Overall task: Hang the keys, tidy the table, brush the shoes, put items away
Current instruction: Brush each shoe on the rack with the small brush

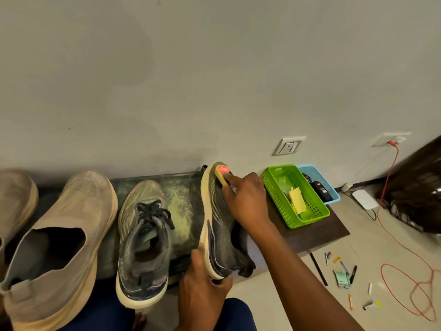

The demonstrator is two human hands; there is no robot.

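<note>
Tipped on its side on a dark mat: a grey shoe, cream sole facing left, toe toward the wall. At the heel, left hand, fingers curled under the sole edge and thumb up along it, gripping. Near the toe, right hand, closed round a yellow brush with a red label, pressing it against the upper; bristles hidden under the hand, contact likely but not fully visible.

Just left on the same mat, the matching laced shoe, upright, laces tied, sole flat. Further left, a beige slip-on, upright, and at the frame edge part of another beige shoe.

Right of the tilted shoe, on a dark board: a green basket with yellow paper inside, and touching it behind, a blue basket with a black key fob.

On the pale floor beyond the board: scattered small items, among them a black pen, a white gadget, and a loose red cable running up to a wall socket. A second socket on the wall above the baskets. At far right, a dark blurred shape, not identifiable.
</note>
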